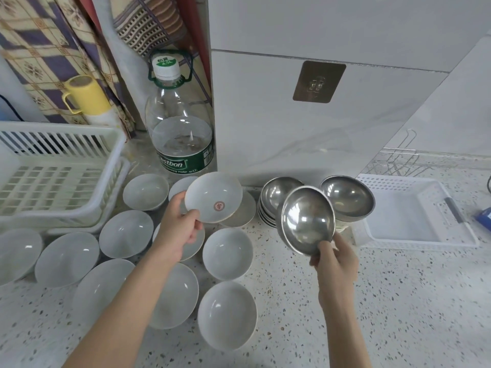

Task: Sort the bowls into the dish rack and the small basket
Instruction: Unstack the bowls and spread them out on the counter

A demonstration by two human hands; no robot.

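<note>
Underfoot of everything, the speckled terrazzo desk [398,301] carries the lot, with grey-veined wall tiles [292,128] behind it. At far left sits a white slatted plastic dish rack [61,166], its grid floor bare. At right lies the small basket [414,211], a shallow white perforated tray with sloping walls. A clear plastic water bottle [180,128] with a green label stands at the far edge between them, and a yellow mug [85,95] stands behind the rack.

Smooth, round white ceramic bowls [228,253] are spread over the near left of the desk, mouths up. Right of them, a nested stack of steel bowls [276,200] stands beside one more steel bowl [348,196], all polished and mirror-bright.

The left hand [178,229] holds a white saucer [214,196] with a small red emblem, tilted above the ceramic bowls; the thumb lies on its near rim and the fingers are curled behind it. The right hand [334,261] pinches the lower rim of a raised steel bowl [307,219], tilted with its hollow facing the camera, thumb on the inside edge, the fingers clamped behind.
</note>
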